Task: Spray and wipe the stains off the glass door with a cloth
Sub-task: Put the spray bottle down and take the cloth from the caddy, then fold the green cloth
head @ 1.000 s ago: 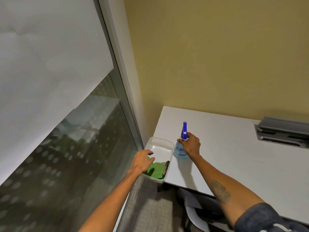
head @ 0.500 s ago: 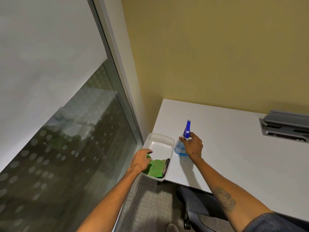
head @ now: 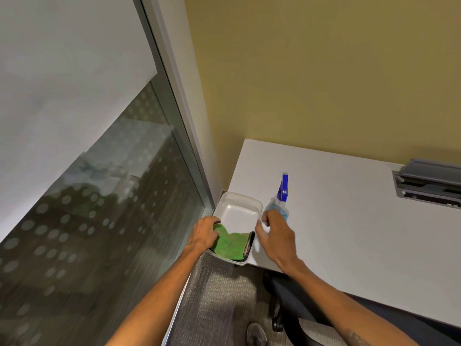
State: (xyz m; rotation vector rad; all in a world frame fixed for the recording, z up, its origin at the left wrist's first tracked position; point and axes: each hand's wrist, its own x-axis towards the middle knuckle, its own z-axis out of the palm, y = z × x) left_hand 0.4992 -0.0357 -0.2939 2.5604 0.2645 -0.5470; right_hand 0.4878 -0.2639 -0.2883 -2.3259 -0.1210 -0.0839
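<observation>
Released since half a second ago: clear blue-capped plastic spray bottle (head: 280, 202), upright near counter's (head: 349, 221) left front corner, just beyond right hand (head: 273, 236), fingers spread. Left hand (head: 203, 233) fingers pinching green cloth (head: 230, 244) in white tray (head: 239, 208).

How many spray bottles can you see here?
1. The spray bottle stands upright on the white desk, just right of the plastic tub, beyond the right hand. None other shows.

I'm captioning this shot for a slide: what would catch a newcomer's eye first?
The bright green cloth in the white plastic tub at the desk's corner, with the left hand on it. Just right stands a blue-topped spray bottle, the right hand open before it. The dotted glass door fills the left.
</observation>
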